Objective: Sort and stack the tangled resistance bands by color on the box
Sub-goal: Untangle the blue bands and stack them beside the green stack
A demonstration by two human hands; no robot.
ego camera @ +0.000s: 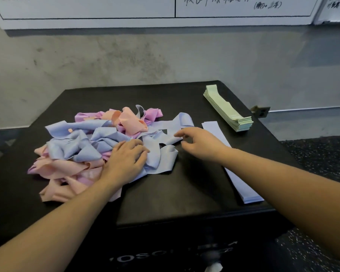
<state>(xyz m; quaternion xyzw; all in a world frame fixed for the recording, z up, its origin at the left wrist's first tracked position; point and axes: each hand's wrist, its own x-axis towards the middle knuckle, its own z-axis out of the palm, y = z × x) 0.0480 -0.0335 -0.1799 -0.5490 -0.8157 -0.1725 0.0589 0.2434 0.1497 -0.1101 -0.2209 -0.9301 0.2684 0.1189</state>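
Right hand: the right hand (199, 143) reaches to the right side of the pile. Its fingers are loosely bent and seem to hold nothing, with the tips right at a blue band (175, 127).
Left hand: the left hand (126, 159) lies flat on the pile, fingers spread, pressing it down.
Step now: I think a blue band is about to be pulled free.
How to do it well: keep the left hand pressing so the pile stays put. Pinch only one blue end. Pull slowly to the right. If it catches on other bands, stop and shake it loose. Then smooth it flat and lay it on the blue stack, edges matching.
Pile: the pile (82, 146) sits on the left half of the box (185, 193). It is a soft, twisty mix of blue, pink and purple bands, all looped over each other.
Blue stack: the blue stack (241, 185) lies flat and long near the right edge, partly under the right arm.
Green stack: the green stack (227, 107) is neat and thick, at the far right corner.
Work left: lots. Pink and purple have no stacks yet.
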